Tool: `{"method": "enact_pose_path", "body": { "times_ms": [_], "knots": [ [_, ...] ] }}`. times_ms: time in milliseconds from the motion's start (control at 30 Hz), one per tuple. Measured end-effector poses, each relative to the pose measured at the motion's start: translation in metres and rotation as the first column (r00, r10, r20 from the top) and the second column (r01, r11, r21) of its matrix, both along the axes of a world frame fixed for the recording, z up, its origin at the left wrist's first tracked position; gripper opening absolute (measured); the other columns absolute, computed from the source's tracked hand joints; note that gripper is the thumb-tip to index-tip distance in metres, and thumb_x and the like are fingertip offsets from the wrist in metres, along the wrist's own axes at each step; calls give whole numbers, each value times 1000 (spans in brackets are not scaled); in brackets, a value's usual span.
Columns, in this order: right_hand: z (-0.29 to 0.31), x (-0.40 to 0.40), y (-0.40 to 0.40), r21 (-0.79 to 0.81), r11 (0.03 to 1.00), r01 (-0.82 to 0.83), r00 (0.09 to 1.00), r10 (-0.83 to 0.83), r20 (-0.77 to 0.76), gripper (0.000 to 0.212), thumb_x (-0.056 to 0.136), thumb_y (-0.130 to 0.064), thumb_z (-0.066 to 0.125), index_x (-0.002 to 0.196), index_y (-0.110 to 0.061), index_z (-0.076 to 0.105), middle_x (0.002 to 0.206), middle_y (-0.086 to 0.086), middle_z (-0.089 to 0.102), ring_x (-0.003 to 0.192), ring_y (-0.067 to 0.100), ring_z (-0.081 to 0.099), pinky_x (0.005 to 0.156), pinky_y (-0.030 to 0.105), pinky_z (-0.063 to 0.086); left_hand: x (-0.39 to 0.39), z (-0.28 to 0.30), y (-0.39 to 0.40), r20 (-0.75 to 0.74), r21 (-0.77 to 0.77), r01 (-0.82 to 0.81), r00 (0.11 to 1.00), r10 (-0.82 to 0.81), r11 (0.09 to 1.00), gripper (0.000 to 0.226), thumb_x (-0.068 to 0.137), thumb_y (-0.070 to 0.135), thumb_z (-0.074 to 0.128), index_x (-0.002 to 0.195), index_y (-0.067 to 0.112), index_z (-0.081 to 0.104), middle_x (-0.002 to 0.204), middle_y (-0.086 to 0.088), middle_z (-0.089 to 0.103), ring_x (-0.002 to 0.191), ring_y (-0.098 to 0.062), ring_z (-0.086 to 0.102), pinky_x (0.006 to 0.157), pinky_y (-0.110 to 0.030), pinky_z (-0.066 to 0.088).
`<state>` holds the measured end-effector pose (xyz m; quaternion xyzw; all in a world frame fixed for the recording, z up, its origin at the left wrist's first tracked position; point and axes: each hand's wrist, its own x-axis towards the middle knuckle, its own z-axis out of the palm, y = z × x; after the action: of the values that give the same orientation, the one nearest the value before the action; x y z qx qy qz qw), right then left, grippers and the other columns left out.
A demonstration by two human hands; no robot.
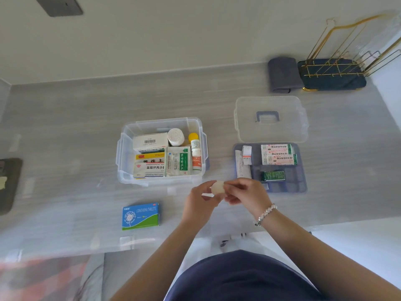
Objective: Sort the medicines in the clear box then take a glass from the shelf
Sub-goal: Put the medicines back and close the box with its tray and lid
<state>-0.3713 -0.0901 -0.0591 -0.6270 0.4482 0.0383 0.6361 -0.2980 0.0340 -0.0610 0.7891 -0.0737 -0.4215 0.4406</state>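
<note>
Holding a small round whitish ball between them, both hands meet above the grey counter. Left hand has its fingers curled under and round the ball's near side; right hand pinches its far edge with thumb and forefinger, the other fingers folded. A beaded bracelet sits on the right wrist.

Just beyond the left fingertips stands the clear box, lid off, packed with medicines: a white carton with a barcode, a yellow-and-white carton, a green-printed sachet, a white round-capped jar, a yellow-capped bottle and an orange-labelled tube.

Just beyond the right fingers lies the blue-grey insert tray, carrying red-and-green printed packets, a white tube box and a small dark green box. Past the tray rests the clear lid, handle up.

Left of the left hand, well apart, lies a blue and green tablet box. Far beyond the right hand stands a gold wire rack on a dark mat, with a folded grey cloth beside it.
</note>
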Motion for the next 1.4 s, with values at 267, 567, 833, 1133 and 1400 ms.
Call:
{"method": "enact_pose_path", "body": {
  "times_ms": [267,567,833,1133,1400],
  "knots": [
    [43,10,12,-187,973,-138,990,139,-8,14,84,-20,64,74,-15,74,55,-4,66,46,9,63,51,15,53,-7,24,12,-46,-115,-164,986,160,980,34,73,13,76,95,37,66,89,6,68,66,0,68,68,-19,53],
    [97,37,31,-173,953,-249,948,276,157,19,87,-15,59,99,-18,73,73,-2,72,56,4,63,59,13,53,20,74,41,-6,-268,-304,949,314,914,27,71,17,79,87,36,68,80,16,70,68,-2,68,57,-7,48],
    [113,84,61,-534,807,-250,861,438,258,19,85,-13,62,99,-20,73,80,-12,52,84,4,51,75,7,38,66,94,68,14,-370,-354,922,386,859,19,73,21,77,90,25,70,83,2,64,68,-14,67,73,-30,57],
    [75,131,58,-496,788,-365,838,510,193,42,80,-20,69,121,-28,58,118,-11,55,108,4,53,91,16,43,153,78,100,-134,-386,-276,961,242,880,22,85,3,62,90,22,72,93,-8,67,72,-14,70,71,-21,57],
    [39,173,59,-281,858,-429,887,459,45,45,76,-28,72,118,-20,55,107,-4,62,83,2,58,67,6,46,197,46,110,409,106,172,890,-200,979,31,74,25,76,100,35,63,86,18,60,71,4,61,62,-9,43]
  ]
}}
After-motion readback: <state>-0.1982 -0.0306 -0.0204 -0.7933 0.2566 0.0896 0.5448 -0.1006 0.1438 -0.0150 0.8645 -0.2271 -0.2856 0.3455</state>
